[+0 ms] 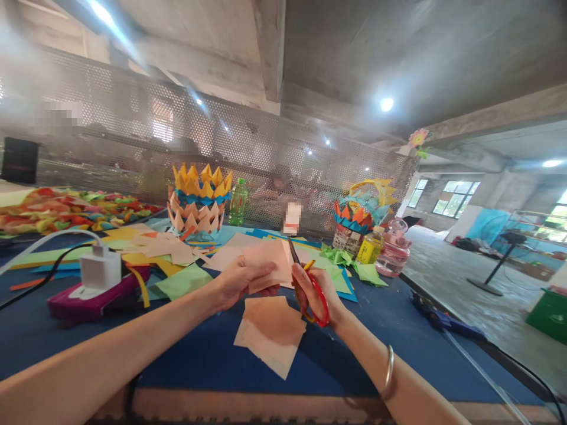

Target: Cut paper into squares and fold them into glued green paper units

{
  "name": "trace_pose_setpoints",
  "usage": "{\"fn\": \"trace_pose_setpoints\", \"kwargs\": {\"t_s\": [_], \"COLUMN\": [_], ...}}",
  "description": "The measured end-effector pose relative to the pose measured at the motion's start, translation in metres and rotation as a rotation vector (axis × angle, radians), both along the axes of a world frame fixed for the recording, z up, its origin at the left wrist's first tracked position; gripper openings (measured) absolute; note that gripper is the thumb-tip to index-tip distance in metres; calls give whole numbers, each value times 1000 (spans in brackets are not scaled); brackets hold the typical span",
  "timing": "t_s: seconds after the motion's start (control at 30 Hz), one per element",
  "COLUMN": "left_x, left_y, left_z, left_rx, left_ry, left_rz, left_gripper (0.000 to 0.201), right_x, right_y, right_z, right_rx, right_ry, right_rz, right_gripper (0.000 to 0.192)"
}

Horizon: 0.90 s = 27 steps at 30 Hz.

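Left hand pinches a peach paper sheet by its near edge, held up over the blue table. Right hand grips red-handled scissors, fingers through the loops, blades at the sheet's right side. Paper looks light, thin and floppy, likely tears easily; best held close beside the cut line. Stack of cut peach squares lies below the hands.

bright ceiling lamps flare, hazy glare upper left, wide-angle bending at edges, background soft.
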<state>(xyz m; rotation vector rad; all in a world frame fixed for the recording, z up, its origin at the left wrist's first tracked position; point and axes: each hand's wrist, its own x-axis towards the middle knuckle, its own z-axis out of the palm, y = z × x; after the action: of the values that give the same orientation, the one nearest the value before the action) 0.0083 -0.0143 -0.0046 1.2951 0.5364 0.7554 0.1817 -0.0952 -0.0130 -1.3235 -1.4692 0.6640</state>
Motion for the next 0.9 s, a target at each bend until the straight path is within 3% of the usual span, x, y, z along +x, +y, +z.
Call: {"fn": "trace_pose_setpoints", "kwargs": {"t_s": [0.17,0.27,0.37,0.47,0.53,0.63,0.7,0.8,0.9], "left_x": [-5,-8,-9,-9,-8,-7,-6,-5,-5], "left_y": [11,18,21,21,21,21,21,21,23], "left_z": [8,8,8,8,8,7,6,4,2], "left_rx": [-30,-11,-12,-7,1,16,26,41,60], "left_ry": [-70,-69,-49,-18,1,24,34,46,55], "left_rz": [171,211,240,251,258,265,267,263,252], "left_gripper": [23,20,16,14,15,19,21,26,30], "right_x": [4,13,29,51,65,78,77,57,28], "right_y": [-3,-4,-4,-4,-6,-8,-8,2,22], "right_z": [10,17,27,31,29,25,23,20,8], "right_rx": [12,53,-2,-205,-330,-382,-327,-140,-7], "right_ry": [-18,-145,-504,-953,-1093,-1112,-1108,-1086,-1058], "right_rz": [16,-96,-334,-455,-432,-344,-326,-317,-145], "right_gripper": [63,63,54,35,23,15,13,32,32]}}
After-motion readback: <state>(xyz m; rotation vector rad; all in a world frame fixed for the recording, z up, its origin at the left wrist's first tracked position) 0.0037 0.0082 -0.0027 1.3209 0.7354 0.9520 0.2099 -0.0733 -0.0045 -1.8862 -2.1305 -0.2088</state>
